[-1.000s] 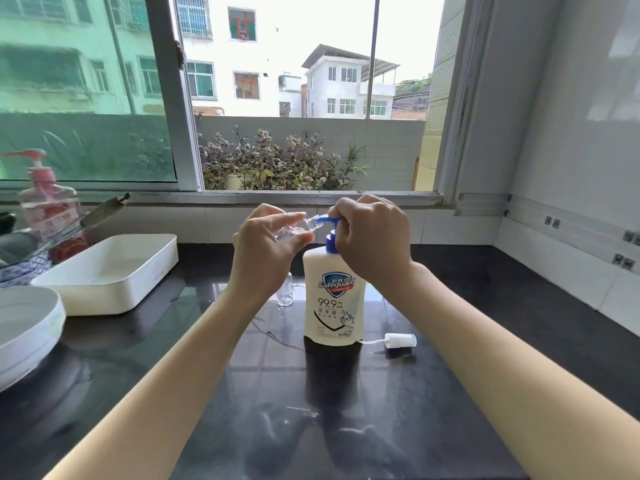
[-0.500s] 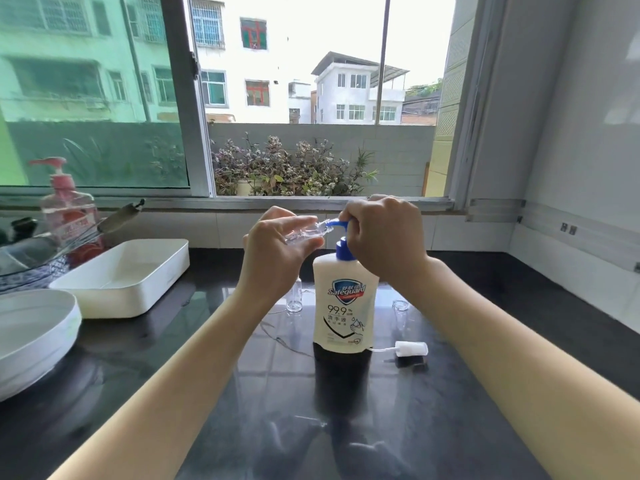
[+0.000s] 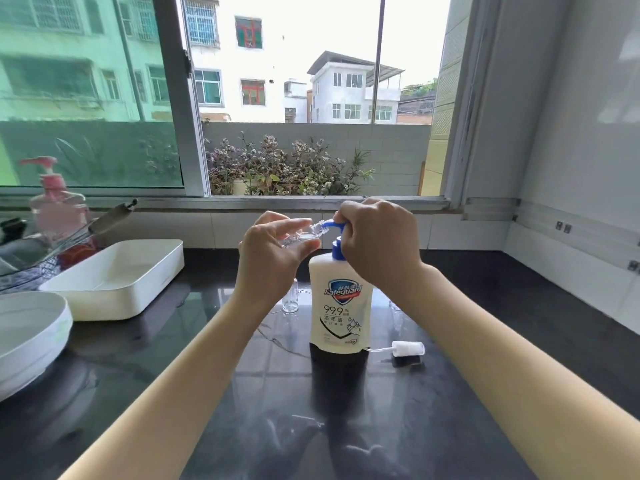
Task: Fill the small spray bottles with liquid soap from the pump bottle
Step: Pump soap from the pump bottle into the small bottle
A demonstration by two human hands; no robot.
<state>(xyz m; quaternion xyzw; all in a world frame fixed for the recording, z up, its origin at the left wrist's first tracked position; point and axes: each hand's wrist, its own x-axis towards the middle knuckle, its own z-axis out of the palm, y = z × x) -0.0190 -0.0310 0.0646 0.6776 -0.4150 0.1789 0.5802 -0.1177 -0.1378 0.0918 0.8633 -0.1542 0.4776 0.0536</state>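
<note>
A white soap pump bottle (image 3: 341,306) with a blue pump head (image 3: 331,224) stands on the black counter (image 3: 519,341). My right hand (image 3: 377,239) is curled over the pump head. My left hand (image 3: 273,258) pinches a small clear spray bottle (image 3: 304,233), tilted with its mouth against the pump spout. Another small clear bottle (image 3: 290,299) stands upright behind my left wrist. A third clear bottle (image 3: 394,306) is partly hidden behind my right forearm. A white spray cap with its thin tube (image 3: 407,348) lies on the counter to the right of the pump bottle.
A white rectangular tray (image 3: 114,275) sits at the left, with a round white bowl (image 3: 31,334) nearer the front. A pink pump bottle (image 3: 57,206) and a dish rack (image 3: 24,258) stand at the far left below the window sill (image 3: 311,202).
The view has shifted a little; both hands stay at the pump head with the small bottle held at the spout.
</note>
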